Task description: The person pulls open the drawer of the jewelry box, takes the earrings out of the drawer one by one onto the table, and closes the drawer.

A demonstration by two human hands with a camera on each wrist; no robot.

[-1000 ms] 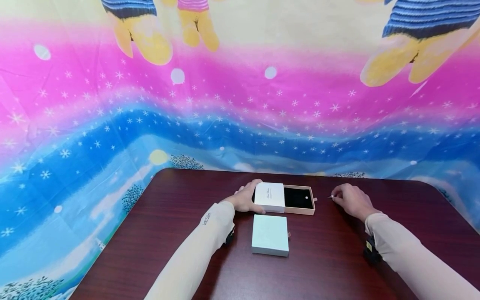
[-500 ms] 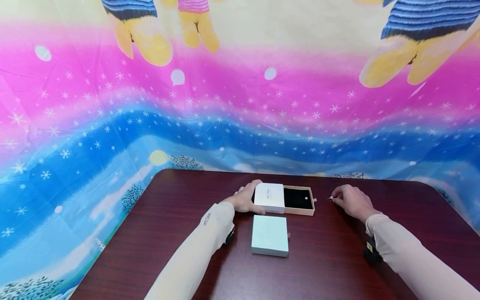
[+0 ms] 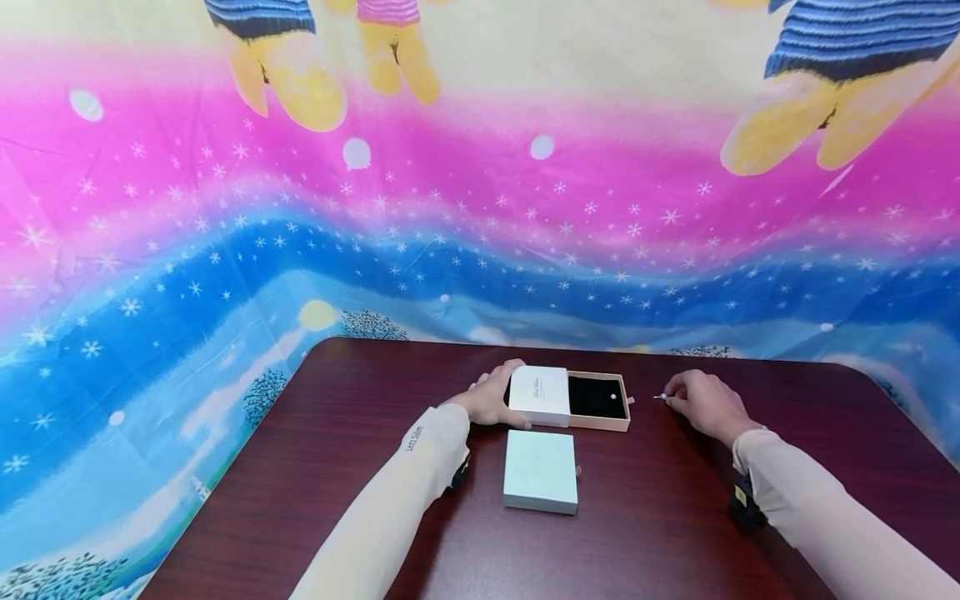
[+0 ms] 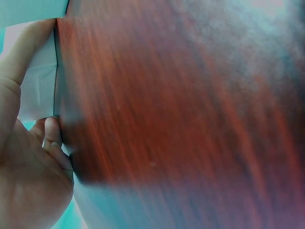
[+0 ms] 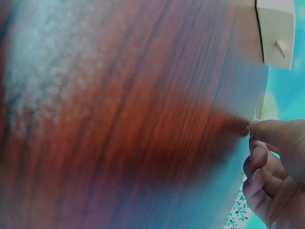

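Observation:
My left hand (image 3: 491,397) grips the left end of a white box sleeve (image 3: 538,393), with the thumb on its near side and the fingers at the far side. Out of the sleeve's right end sticks a drawer (image 3: 611,424) lined with a black pad (image 3: 588,393). One small white stud (image 3: 613,397) sits at the pad's right side. To the right of the drawer, my right hand (image 3: 705,403) pinches a stud earring (image 3: 663,397) between thumb and fingertip. Its thin pin (image 5: 254,113) points away from the fingers in the right wrist view.
A pale mint box (image 3: 540,468) with a small ribbon tab at its right lies just in front of the white sleeve. Everything stands on a dark red wooden table (image 3: 637,525). Behind the table hangs a colourful printed cloth (image 3: 465,208).
The earring in my right hand has turned slightly and shows a little more beyond the fingertips. The left hand and both boxes have stayed where they were.

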